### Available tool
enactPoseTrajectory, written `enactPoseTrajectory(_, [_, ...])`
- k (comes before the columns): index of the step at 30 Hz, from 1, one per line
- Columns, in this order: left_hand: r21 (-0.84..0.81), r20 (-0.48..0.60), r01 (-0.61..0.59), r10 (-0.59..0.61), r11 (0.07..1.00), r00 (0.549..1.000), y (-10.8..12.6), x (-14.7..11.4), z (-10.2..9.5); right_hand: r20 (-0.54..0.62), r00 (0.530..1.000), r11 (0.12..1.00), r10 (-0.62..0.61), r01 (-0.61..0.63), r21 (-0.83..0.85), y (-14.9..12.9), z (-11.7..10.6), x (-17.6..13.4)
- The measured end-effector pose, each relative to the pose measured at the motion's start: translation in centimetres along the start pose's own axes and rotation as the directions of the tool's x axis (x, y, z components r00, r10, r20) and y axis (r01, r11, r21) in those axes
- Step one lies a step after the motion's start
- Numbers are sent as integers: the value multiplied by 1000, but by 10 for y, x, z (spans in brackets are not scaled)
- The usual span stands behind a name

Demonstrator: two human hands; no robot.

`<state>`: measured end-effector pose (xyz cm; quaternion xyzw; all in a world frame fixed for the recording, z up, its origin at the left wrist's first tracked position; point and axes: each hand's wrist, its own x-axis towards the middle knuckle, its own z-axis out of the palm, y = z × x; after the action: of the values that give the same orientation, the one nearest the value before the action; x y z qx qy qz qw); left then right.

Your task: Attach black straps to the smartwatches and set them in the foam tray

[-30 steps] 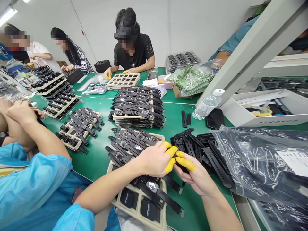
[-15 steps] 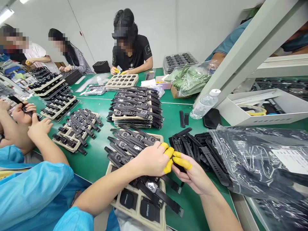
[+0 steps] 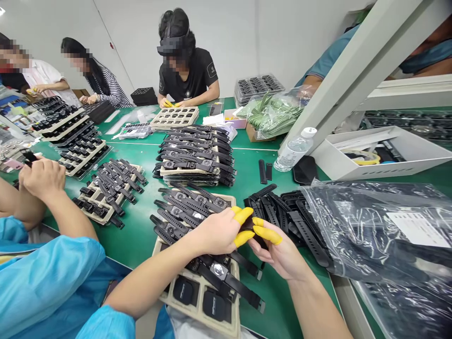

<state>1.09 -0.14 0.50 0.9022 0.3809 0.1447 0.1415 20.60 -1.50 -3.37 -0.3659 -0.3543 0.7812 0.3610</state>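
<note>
My left hand (image 3: 221,230), with yellow finger cots, is closed on one end of a small black watch piece (image 3: 248,223). From the other side, my right hand (image 3: 273,245) grips the same piece between cot-covered fingers. Most of it is hidden by the fingers, so whether it is the case or the strap is unclear. Below my hands is a beige tray (image 3: 197,316) with rows of black smartwatches (image 3: 181,212) laid across it, backs up. Two of its near pockets hold square black pieces (image 3: 214,305). Loose black watch straps (image 3: 271,212) lie in a heap beyond my right hand.
Stacked watch trays (image 3: 196,155) stand behind my tray. On the right are a plastic bag of straps (image 3: 370,226), a water bottle (image 3: 294,149), a phone (image 3: 305,169), a white box (image 3: 381,165) and a slanted post (image 3: 353,70). A co-worker's arm (image 3: 67,207) is close on the left.
My left fingers have spread a little on the black piece, showing more of it. The view has shifted slightly. The co-worker's hands at left have changed position.
</note>
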Motion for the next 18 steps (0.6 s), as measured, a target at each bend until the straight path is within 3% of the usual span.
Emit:
enactPoseTrajectory(3, [-201,-155,0,-31,980,987,-5,-1,6,32,993,994,-111,111,8,0,2,-2])
enactPoseTrajectory(6, [-427,-359,-64,-104,902,928,-5,1,12,72,987,990,-140,139,21,1,5,-3])
enactPoseTrajectory(8, [-643,-365,-77,-216,762,906,-2,3,13,89,991,995,-101,98,36,1,7,-3])
enactPoseTrajectory(11, [-909,-198,-8,-415,416,888,1,7,9,128,992,999,19,-24,38,-1,5,-4])
enactPoseTrajectory(12, [-948,-166,-2,-486,319,858,0,8,5,138,989,998,58,-63,27,-2,4,-4])
enactPoseTrajectory(14, [-974,-181,-49,-634,220,752,-6,10,-5,152,981,993,119,-117,-20,-5,1,-4])
enactPoseTrajectory(16, [-971,-237,-119,-757,208,609,-14,11,-14,147,979,988,142,-130,-84,-7,-1,-4])
enactPoseTrajectory(18, [-967,-256,-143,-814,213,521,-22,13,-18,90,991,988,95,-82,-130,-8,-2,-3])
